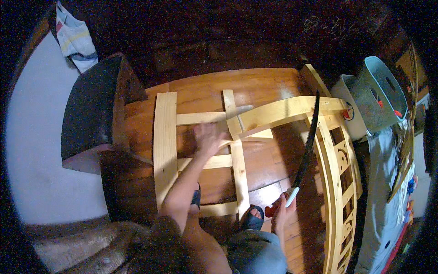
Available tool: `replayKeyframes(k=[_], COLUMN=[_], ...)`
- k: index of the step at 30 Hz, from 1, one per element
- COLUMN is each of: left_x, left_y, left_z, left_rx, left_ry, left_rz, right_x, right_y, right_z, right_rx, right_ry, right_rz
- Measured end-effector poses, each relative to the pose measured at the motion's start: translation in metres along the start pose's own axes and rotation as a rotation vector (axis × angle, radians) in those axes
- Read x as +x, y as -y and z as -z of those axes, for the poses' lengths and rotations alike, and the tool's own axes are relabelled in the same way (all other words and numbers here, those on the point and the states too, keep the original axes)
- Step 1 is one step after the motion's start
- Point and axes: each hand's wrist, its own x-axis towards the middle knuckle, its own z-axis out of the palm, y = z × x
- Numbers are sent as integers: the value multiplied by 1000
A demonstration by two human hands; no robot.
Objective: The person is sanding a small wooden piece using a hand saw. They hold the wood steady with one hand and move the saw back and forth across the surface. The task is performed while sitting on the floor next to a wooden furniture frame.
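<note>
My right hand [284, 211] is closed around the red and white handle of a pruning saw [308, 148]. Its long, dark, curved blade points up and away, with teeth along one edge. The blade's far part crosses in front of a pale wooden beam [278, 113]. My left hand [210, 139] is blurred, its fingers apart and nothing seen in them. It hovers over or rests on the ladder-like wooden frame [165, 132] near the beam's left end; I cannot tell whether it touches. The beam's left end lies across that frame's inner rail.
A dark-sided box-shaped piece of furniture [93, 109] stands on the left. To the right are a slatted wooden panel with cutouts [340, 178] and a blue-green basket [381, 102]. Close to my knees, a sandaled foot [253, 218] stands beside the frame on the tiled floor [269, 157].
</note>
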Motion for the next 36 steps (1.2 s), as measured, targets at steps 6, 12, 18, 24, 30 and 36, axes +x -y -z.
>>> replayKeyframes(k=[6,12,18,24,30,36], left_x=[-9,10,-6,-42,-63,-71], left_y=[-32,-61,-8,-48,-39,-33], left_z=[8,3,-42,-30,-46,-45], left_rx=[-267,-241,-110,-387,-441,-341], left_ry=[-407,-253,-336,-156,-134,-170], left_rz=[-53,-212,53,28,23,39], right_x=[6,0,5,28,38,38], right_y=[-27,-18,-28,-34,-34,-40], right_z=[-6,-11,-1,-23,-39,-44], right_rx=[68,36,105,-60,-127,-137], right_ry=[13,87,150,397,470,462], right_rz=[-14,-36,-127,-151,-144,-162])
